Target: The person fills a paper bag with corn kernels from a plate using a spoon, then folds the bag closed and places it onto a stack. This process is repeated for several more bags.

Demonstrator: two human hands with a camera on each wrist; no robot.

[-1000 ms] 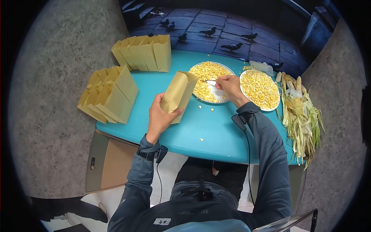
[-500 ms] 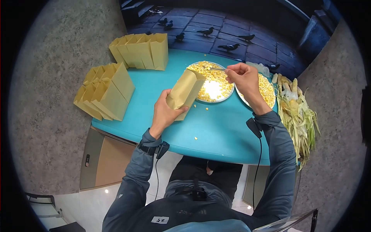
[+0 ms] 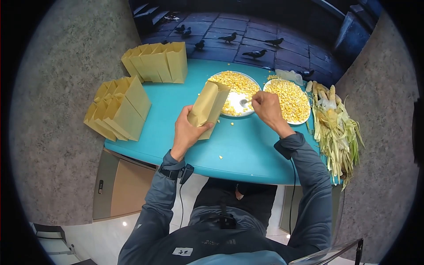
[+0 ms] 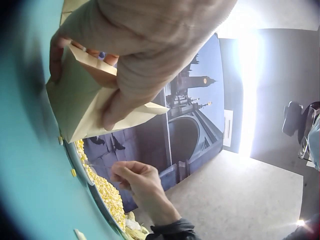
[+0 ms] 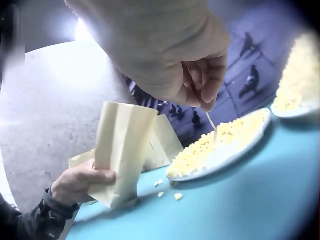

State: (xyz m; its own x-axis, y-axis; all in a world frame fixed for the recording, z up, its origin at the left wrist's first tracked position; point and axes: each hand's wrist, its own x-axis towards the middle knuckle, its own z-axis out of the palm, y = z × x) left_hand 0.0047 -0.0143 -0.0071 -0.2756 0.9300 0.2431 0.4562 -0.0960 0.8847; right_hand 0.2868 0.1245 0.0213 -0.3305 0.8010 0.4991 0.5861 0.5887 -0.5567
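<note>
My left hand [image 3: 187,132] grips an upright brown paper bag [image 3: 206,106] near its lower part, thumb on the near side. The bag leans to the right, its top by the left edge of a white plate [image 3: 237,98] of corn kernels [image 3: 236,81]. Between the thumb and fingers of my right hand [image 3: 267,109] is the thin handle of a metal spoon [image 5: 211,122]. Its lower end reaches into the kernels on that plate, beside a bare patch. The inside of the bag is hidden.
A second plate is heaped with kernels [image 3: 289,100], right of the first. Corn husks and cobs [image 3: 338,128] lie at the table's right end. Two groups of open paper bags [image 3: 119,106] stand at the left. Loose kernels [image 3: 221,157] dot the teal table [image 3: 251,150].
My right hand lifted the spoon with kernels toward the bag's mouth, then came back down with it to the plate. The left hand keeps holding the bag in nearly the same place.
</note>
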